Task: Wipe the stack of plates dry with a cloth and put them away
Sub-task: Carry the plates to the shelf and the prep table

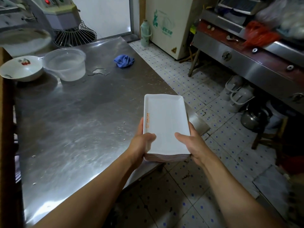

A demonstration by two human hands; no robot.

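A: Steel is covering the whole tabletop point(74, 120), scratched and shining, with a small puddle point(98, 71) lying near its far end. White floor tiles point(189, 89) with blue dots are running along its right side.

B: What is sitting on it?

A: A crumpled blue cloth point(124, 60) is lying near the far right edge. A clear plastic tub point(65, 64) is standing beside the puddle, and a white bowl point(22, 68) with red cherries painted inside is touching it on the left. A mixer point(65, 20) with a wire guard is standing at the far end.

B: And the plates?

A: The person is holding the stack of plates point(166, 127), white and rectangular, over the tabletop's right edge. The left hand point(142, 143) is gripping the near left corner, thumb on top; the right hand point(189, 143) is gripping the near right corner the same way.

B: Any writing?

A: Orange characters are running along the top plate's left rim, too small for reading. A cream chest freezer point(171, 27) is carrying a green logo with unreadable characters and a yellow warning triangle. A steel stove point(246, 60) is standing to the right.
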